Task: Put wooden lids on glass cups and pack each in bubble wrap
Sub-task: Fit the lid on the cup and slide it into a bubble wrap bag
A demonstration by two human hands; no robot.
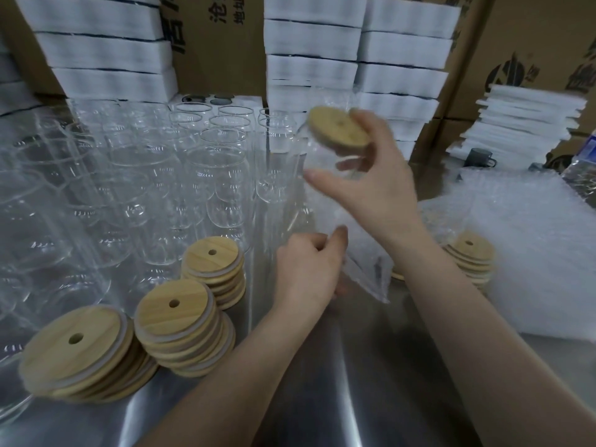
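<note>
Steel table (354, 398), cartons (219, 43) behind: black Chinese print, mostly cropped; "地址" legible. Bubble-wrap pile (532, 253) at right. Empty glass cups (222, 188) upright in rows, left. Lid stacks (180, 321) front left. Held cup (322, 156): raised above the table centre, long axis tilted off upright, wooden lid (338, 127) on the mouth, facing up, base towards the bubble-wrap bag (364, 262). Right hand (377, 182): fingers curled round the cup. Left hand (306, 269): fingers pinched on the bag's edge.

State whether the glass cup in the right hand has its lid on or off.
On: a wooden lid covers the mouth of the cup the right hand grips.
</note>
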